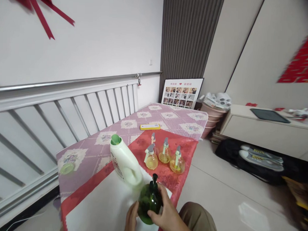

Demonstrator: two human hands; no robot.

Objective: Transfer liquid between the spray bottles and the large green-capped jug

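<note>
Both my hands hold a round dark green glass bottle (149,200) with a narrow open neck, just above the white sheet (100,208) at the table's near end. My right hand (167,212) wraps its right side. My left hand (131,221) presses against its lower left. Just behind it stands a large white detergent jug (124,161) with an open green spout. Its green cap (67,168) lies to the left on the tablecloth. Several small spray bottles of yellow liquid (165,157) stand on the red cloth (178,146) further back.
A yellow flat box (150,126) lies farther up the purple patterned tablecloth (97,140). A white railing (68,109) runs along the left. A photo board (182,93), stacked baskets (214,116), a low cabinet (264,131) and shoes (261,156) stand to the right.
</note>
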